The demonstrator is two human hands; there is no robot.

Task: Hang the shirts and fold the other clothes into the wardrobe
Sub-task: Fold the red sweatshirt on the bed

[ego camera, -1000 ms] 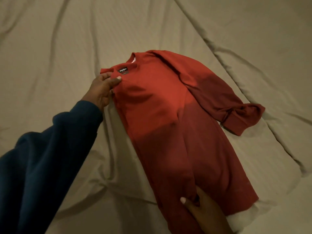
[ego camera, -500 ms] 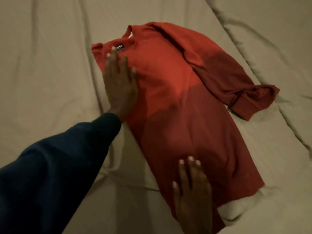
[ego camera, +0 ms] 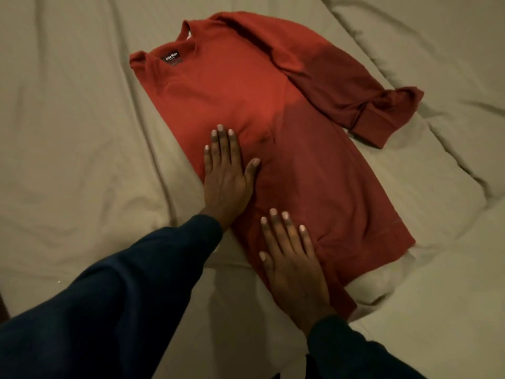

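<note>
Open wrinkled beige bedsheet (ego camera: 76, 138) lies free left of the red long-sleeved sweatshirt (ego camera: 246, 99), while its folded sleeve (ego camera: 341, 77) and a raised sheet ridge (ego camera: 410, 64) crowd the right side.

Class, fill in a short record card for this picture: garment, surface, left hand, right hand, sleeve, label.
garment: red sweatshirt, lying flat, folded lengthwise
surface: beige bedsheet, creased
left hand: flat, fingers straight, pressing the sweatshirt's left edge
right hand: flat, pressing near the hem
sleeve: stretched out to the right, cuff on the sheet
label: black, at the neckline
</note>
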